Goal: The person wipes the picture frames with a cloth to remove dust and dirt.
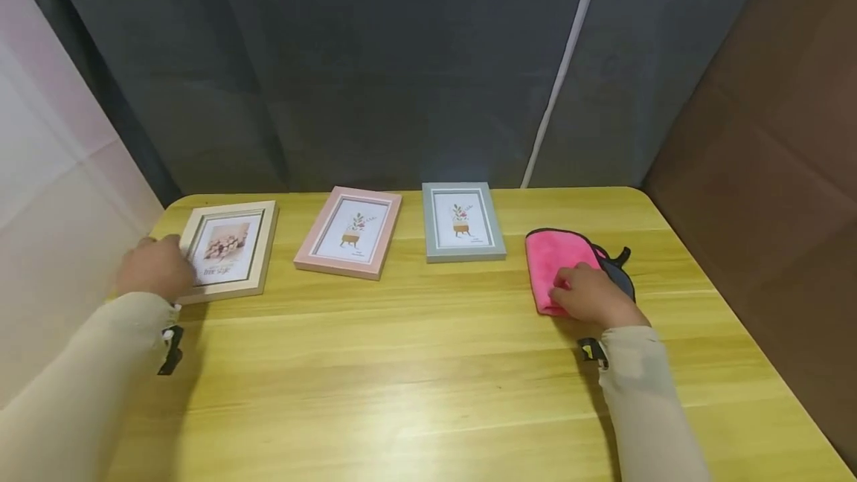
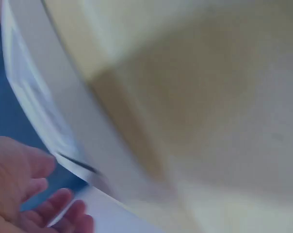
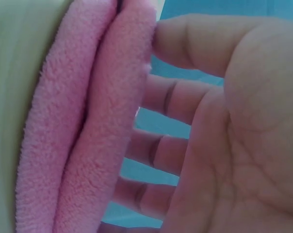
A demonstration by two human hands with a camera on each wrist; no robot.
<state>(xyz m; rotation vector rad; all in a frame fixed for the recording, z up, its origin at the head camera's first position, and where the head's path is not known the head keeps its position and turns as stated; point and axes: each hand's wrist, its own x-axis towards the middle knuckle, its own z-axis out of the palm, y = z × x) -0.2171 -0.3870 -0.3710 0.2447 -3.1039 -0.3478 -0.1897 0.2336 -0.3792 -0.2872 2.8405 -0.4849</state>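
Note:
At the left side of the table lies a cream picture frame (image 1: 264, 251). My left hand (image 1: 155, 268) is at its left edge. In the left wrist view, the hand's loosely bent fingers (image 2: 52, 206) are spread beside the frame's blurred corner, with the thumb tip close to it. Over on the right, a folded pink cloth (image 1: 550, 253) with dark edging lies under my right hand (image 1: 592, 294). Seen from the right wrist, the nearly straight fingers (image 3: 168, 99) and thumb reach the cloth's upper face, spaced apart; its thick folded edge (image 3: 100, 136) faces the camera.
Between the hands, a pink picture frame (image 1: 311, 262) and a grey-blue picture frame (image 1: 497, 240) lie face up toward the table's back edge. A dark grey part with a loop (image 1: 619, 277) shows beside the cloth. Curtains or panels surround the wooden table (image 1: 402, 363) at the back and sides.

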